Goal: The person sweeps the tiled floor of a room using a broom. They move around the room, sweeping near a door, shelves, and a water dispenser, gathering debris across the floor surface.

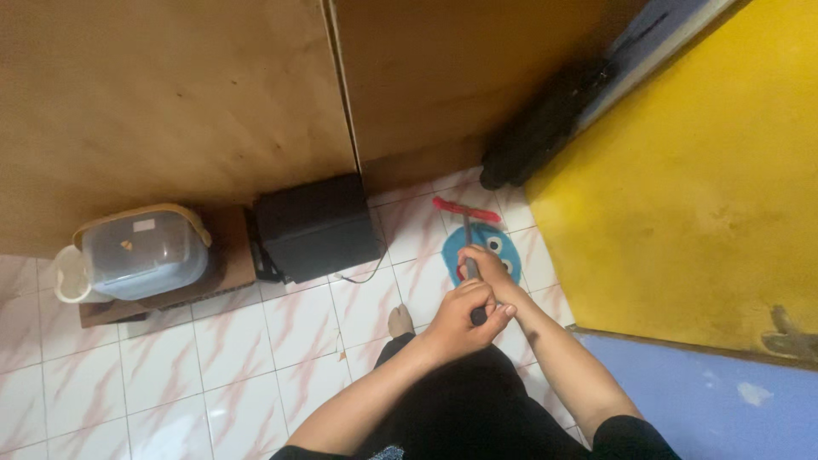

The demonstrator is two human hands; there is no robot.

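Mop (466,209): red head on tiled floor (230,358) beside blue round mat (494,247). Left hand (460,313) and right hand (484,262) stacked on dark shaft, fingers wrapped tight. Likely light, stiff; best held high on the handle. Nearby: black box (317,226), lidded plastic container (145,251).

Glossy ceramic floor tiles (230,358); matt wooden cabinet (170,102); translucent plastic container (145,254); rough painted yellow wall (699,187).

Both hands, left hand (464,317) and right hand (484,262), grip a red-headed mop (466,210) over a blue mat (503,244).
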